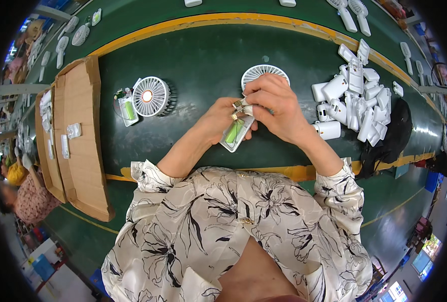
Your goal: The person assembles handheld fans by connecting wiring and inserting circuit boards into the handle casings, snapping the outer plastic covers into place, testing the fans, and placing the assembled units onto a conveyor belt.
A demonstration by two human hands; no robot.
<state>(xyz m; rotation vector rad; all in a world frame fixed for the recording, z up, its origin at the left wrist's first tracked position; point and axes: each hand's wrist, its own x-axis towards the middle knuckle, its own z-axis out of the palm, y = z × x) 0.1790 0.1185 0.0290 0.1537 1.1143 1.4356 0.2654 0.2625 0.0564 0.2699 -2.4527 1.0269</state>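
My left hand [217, 120] grips a white handheld fan [251, 79] by its opened handle, fingers wrapped under it. The round grille points away from me, partly covered by my right hand. Inside the handle lies a green battery [234, 131] with thin wires, and a small circuit board [239, 106] sits above it. My right hand [278, 103] is closed, thumb and fingers pinched at the fan's neck beside the board; a white edge shows there, but what they pinch is mostly hidden.
Another opened fan [150, 95] lies to the left on the green table [198, 60]. A cardboard tray [85, 151] with white parts stands at far left. White casing pieces [354, 95] are heaped at right beside a black cloth [397, 131]. More fans [352, 14] lie beyond the yellow edge.
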